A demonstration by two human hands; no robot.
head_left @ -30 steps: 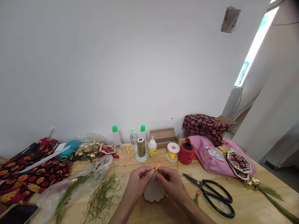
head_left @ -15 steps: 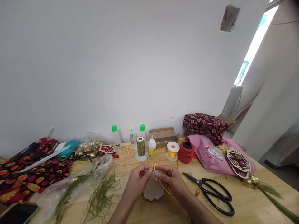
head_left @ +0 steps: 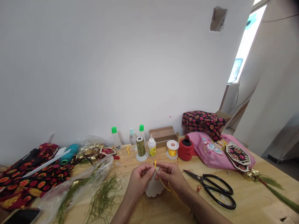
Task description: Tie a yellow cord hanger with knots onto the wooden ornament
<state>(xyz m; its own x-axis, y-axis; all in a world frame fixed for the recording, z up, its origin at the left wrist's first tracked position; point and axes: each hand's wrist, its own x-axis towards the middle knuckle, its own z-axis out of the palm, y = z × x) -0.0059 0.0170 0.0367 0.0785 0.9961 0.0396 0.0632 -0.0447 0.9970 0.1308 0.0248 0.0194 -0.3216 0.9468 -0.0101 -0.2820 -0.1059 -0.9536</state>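
Observation:
My left hand (head_left: 139, 179) and my right hand (head_left: 171, 175) meet over the middle of the wooden table (head_left: 245, 202), fingertips pinched together. Between them runs a thin yellow cord (head_left: 158, 175); a short end sticks up above the fingers and a longer end trails down to the right. Just under the hands lies a pale scalloped piece (head_left: 153, 188), partly hidden by my fingers. Both hands are closed on the cord.
Black scissors (head_left: 212, 186) lie to the right. Thread spools, a yellow cord reel (head_left: 172, 149), a red spool (head_left: 186, 151) and glue bottles (head_left: 152, 147) stand behind the hands. Green fibres and plastic bags (head_left: 93, 186) lie left, patterned fabric (head_left: 25, 177) far left, a pink bag (head_left: 210, 152) right.
The view has shifted slightly. My hands stay pinched on the yellow cord; its loose end now hangs lower right and the upper end stands more upright.

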